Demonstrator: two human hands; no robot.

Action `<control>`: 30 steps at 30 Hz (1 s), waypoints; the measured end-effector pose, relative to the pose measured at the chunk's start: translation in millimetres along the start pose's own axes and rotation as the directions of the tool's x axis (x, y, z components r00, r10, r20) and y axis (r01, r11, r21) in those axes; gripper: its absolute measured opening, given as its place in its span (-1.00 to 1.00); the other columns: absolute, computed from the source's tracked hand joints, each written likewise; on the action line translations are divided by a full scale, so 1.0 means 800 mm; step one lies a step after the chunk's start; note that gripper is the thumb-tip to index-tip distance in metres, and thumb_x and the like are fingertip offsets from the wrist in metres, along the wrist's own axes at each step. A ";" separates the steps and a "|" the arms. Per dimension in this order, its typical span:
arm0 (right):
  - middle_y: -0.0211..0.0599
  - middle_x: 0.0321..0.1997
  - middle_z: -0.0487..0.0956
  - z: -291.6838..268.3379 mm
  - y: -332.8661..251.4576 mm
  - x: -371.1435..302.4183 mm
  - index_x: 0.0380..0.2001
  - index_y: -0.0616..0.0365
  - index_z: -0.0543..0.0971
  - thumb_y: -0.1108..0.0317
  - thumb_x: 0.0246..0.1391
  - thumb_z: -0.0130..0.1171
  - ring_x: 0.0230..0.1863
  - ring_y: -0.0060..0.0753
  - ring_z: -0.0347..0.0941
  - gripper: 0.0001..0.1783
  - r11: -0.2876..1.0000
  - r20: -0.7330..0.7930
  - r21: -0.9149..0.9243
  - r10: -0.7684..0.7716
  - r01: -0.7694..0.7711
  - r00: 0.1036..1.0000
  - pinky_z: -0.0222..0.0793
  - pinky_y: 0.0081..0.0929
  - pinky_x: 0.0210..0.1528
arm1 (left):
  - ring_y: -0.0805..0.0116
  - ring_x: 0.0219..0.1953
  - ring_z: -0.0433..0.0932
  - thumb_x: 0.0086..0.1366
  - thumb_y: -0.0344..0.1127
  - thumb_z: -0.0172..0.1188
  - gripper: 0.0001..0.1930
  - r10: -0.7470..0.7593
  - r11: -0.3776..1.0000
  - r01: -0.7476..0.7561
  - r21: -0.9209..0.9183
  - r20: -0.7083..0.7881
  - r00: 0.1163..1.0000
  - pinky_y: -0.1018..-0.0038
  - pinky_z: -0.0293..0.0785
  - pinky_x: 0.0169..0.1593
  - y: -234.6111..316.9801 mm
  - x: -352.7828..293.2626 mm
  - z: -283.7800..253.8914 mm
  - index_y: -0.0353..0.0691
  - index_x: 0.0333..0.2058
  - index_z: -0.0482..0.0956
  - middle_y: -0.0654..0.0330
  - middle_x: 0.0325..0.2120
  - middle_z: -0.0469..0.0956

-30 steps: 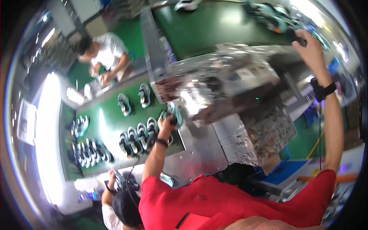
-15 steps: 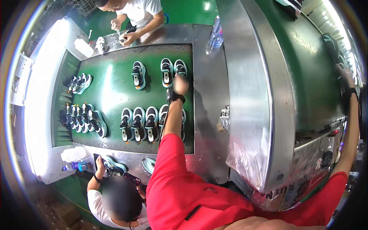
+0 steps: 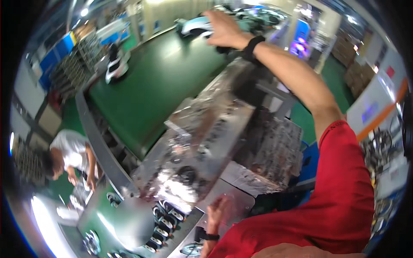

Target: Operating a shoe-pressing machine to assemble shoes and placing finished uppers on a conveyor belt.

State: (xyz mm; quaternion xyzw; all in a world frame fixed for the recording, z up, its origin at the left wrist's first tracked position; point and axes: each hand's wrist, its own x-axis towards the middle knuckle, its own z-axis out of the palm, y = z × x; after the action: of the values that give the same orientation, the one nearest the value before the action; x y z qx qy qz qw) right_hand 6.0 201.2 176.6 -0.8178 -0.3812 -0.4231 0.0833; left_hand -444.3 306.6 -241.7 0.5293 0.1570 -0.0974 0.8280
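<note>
My right hand stretches to the far end of the upper green belt. Its fingers and thumb close around one end of a white, black and pale blue sneaker. More sneakers are bunched just beyond that hand. My left hand, somewhat blurred, is low in the picture beside the metal edge of the lower belt. Its fingers look apart, and I see nothing in them. Close to its wrist lies part of a pale blue shoe. A row of dark sneakers with white rims stands on the lower belt.
A lone white and black sneaker sits at the left side of the upper belt. Plastic-wrapped metal housing separates the two belts. A co-worker in white works at the left. Wire racks stand behind.
The view has swung right toward the upper belt. My left hand has come away from the sneakers on the lower belt. My right hand remains at the shoes on the upper belt.
</note>
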 end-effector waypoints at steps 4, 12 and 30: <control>0.06 -0.02 0.44 -0.160 -0.079 -0.060 0.11 0.30 0.25 0.23 -0.41 0.39 0.01 0.04 0.41 -0.07 0.955 -0.161 0.292 0.098 -0.048 0.982 0.30 -0.17 0.15 | 0.17 0.03 0.52 0.34 -0.26 0.18 -0.51 0.060 0.994 -0.082 0.074 0.270 0.961 0.31 0.47 0.08 0.066 -0.045 0.120 -0.47 0.13 0.36 -0.02 -0.01 0.52; -0.16 0.14 0.39 -0.480 -0.132 -0.383 0.24 0.37 0.15 0.22 -0.30 0.36 0.19 -0.34 0.30 0.01 0.099 0.241 0.921 0.616 -0.378 0.750 0.10 -0.39 0.29 | 0.08 0.29 0.23 0.21 0.25 0.17 0.03 0.491 0.870 -0.337 -0.359 0.581 0.648 0.13 0.12 0.34 0.171 -0.041 0.360 -0.32 0.37 -0.14 -0.05 0.29 0.14; -0.30 -0.16 0.55 -0.810 -0.326 -1.032 0.02 0.30 0.47 0.32 -0.30 0.42 -0.13 -0.52 0.45 -0.29 -0.056 -0.512 0.752 0.577 -0.657 -0.636 0.41 -0.55 -0.04 | 0.41 0.07 0.40 0.43 -0.07 -0.01 -0.45 -0.412 0.897 -0.230 0.378 0.903 -0.121 0.38 0.37 0.12 -0.324 -0.363 0.774 -0.33 0.24 0.24 0.13 0.07 0.42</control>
State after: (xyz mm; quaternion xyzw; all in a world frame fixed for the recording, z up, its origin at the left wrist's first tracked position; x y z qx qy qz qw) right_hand -872.5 -371.1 -88.3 -0.3988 0.4920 -0.5749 0.5180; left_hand -702.4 -365.6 -113.6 0.4260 -0.5014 -0.5494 0.5151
